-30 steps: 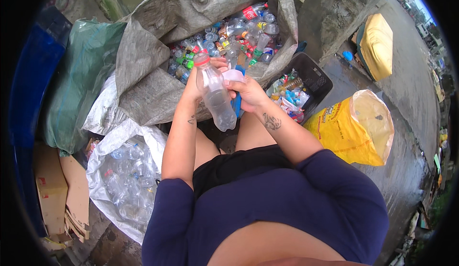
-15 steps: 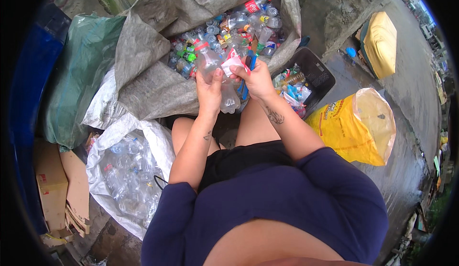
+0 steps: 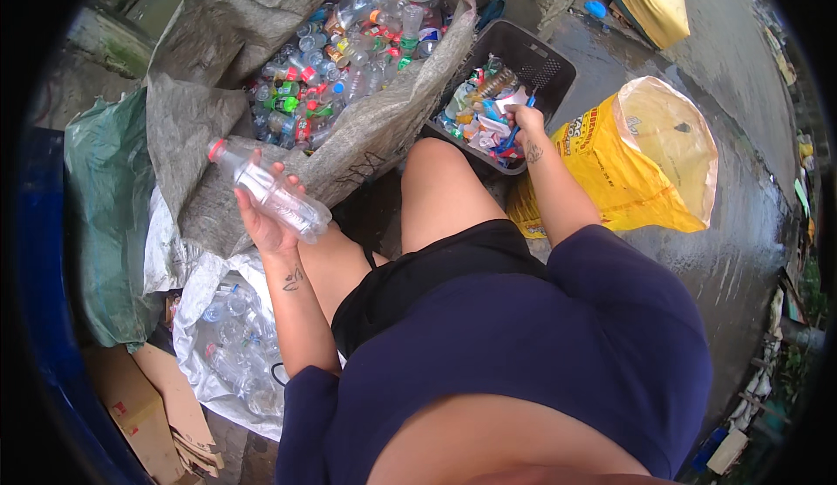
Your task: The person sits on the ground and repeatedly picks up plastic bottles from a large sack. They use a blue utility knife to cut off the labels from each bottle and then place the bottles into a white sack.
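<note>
Raised at the left, over the edge of the grey sack, my left hand grips a clear plastic bottle with a red cap. The bottle is tilted, its cap toward the upper left, and carries no coloured label. My right hand is over the black crate, closed around a slim blue tool that looks like a box cutter, mostly hidden by the fingers. A white and red label lies by these fingertips; whether they still touch it I cannot tell. Label scraps and small plastic pieces fill the crate.
A large grey sack full of bottles lies ahead. To the left are a white sack of clear bottles, a green sack and flattened cardboard. At right stands an open yellow sack on wet ground.
My hands have parted. The left has carried the bottle left, off the grey sack's opening; the right has moved right with the blue tool and label to the black crate. The view has shifted.
</note>
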Demonstrator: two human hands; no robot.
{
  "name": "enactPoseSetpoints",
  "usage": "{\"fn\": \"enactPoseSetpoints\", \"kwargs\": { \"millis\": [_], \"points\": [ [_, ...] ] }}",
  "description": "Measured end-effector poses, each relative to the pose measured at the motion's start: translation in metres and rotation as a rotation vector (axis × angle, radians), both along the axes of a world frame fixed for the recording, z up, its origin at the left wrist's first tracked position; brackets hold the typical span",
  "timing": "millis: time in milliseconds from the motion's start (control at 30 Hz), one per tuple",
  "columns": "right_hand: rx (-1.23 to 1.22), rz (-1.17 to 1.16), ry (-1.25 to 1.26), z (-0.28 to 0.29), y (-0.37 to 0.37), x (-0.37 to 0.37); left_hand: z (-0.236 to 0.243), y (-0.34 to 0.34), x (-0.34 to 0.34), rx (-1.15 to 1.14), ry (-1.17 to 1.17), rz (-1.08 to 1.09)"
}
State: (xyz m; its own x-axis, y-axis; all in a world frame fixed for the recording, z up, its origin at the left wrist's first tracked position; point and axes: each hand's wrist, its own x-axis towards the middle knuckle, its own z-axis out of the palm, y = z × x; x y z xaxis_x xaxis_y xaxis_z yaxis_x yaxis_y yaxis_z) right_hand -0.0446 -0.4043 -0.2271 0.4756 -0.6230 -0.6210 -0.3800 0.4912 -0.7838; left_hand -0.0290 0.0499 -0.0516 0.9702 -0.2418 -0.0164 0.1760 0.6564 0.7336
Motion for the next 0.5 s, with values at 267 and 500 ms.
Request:
{"fn": "enactPoseSetpoints", "kwargs": {
  "millis": [267,500],
  "points": [
    [0.119,-0.068,0.088,-0.120,-0.013,-0.027,-0.014,-0.002,-0.008,0.255,0.104,-0.051],
    [0.026,0.020,-0.064,-0.030,-0.013,0.009,-0.006,-0.049,0.013,0.791,-0.031,-0.059]
  ]
}}
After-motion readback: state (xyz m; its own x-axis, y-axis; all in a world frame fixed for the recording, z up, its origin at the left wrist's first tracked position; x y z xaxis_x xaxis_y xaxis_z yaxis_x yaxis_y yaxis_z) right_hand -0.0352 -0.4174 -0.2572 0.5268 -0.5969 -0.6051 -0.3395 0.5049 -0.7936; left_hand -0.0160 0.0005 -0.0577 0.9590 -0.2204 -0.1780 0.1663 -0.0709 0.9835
